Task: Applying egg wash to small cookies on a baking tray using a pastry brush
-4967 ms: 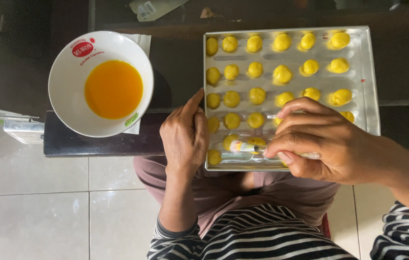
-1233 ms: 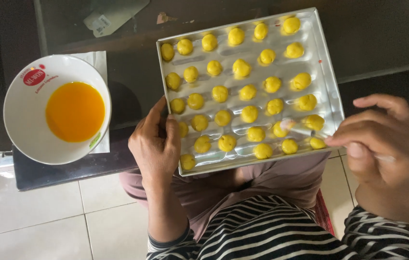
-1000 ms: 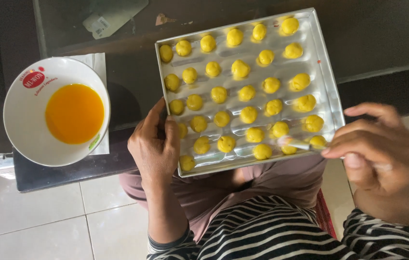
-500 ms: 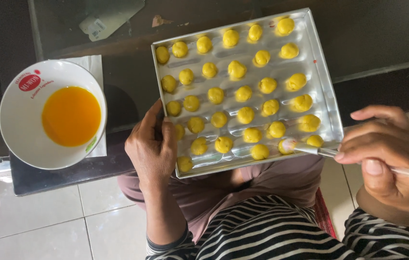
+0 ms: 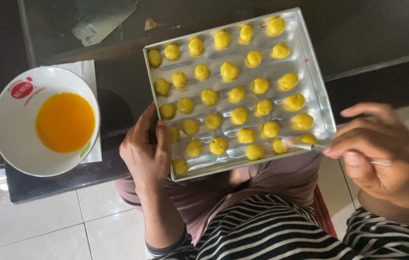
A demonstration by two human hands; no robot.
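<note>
Two hands at work, both mine, over one metal baking tray [image 5: 316, 91] that rests partly on the dark table [image 5: 117, 86] edge and partly on my lap.

Item, left hand [image 5: 147, 153]: clamped on the tray's near left corner, thumb lying over the rim, steadying it.

Item, right hand [image 5: 382, 151]: fingers pinched together around a slim brush [image 5: 310, 146], its tip touching a dough ball [image 5: 280, 145] in the nearest row, towards the right end.

Item, dough balls: yellow, set in rough rows across the tray; from here I cannot tell reliably which ones already carry a glaze.

Item, white bowl [image 5: 9, 144]: stands well to the left on the table, on a white napkin [image 5: 85, 72], holding orange-yellow beaten egg [image 5: 64, 122].

Step in hand, as I judge it: glazing the balls one by one, now at the near right of the tray.

Next move, as I judge it, calls for a light stroke so the soft ball keeps its shape, a firm left grip so the overhanging tray does not tip, and a long reach across to the bowl whenever the brush runs dry
</note>
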